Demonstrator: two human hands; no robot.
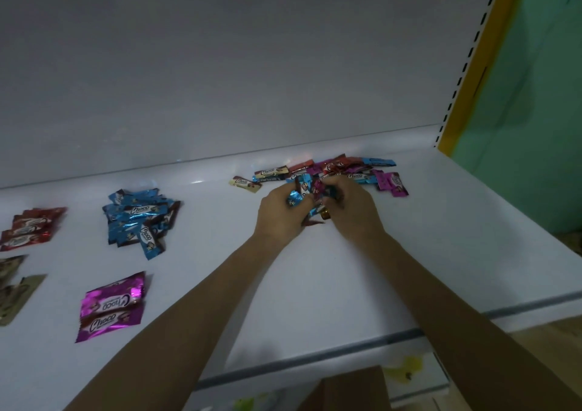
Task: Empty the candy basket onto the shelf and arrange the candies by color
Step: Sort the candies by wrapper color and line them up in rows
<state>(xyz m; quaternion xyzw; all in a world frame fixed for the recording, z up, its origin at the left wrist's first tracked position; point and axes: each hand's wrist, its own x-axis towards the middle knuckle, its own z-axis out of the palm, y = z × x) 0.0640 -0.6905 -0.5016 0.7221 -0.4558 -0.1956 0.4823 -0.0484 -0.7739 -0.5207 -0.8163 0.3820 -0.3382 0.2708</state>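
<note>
Both forearms reach up from the bottom of my feed across the white shelf. My left hand has its fingers curled round a few blue candies; my right hand pinches a magenta candy at the near edge of the mixed pile. Sorted heaps lie well apart to the left: blue pile, magenta pile, red pile
</note>
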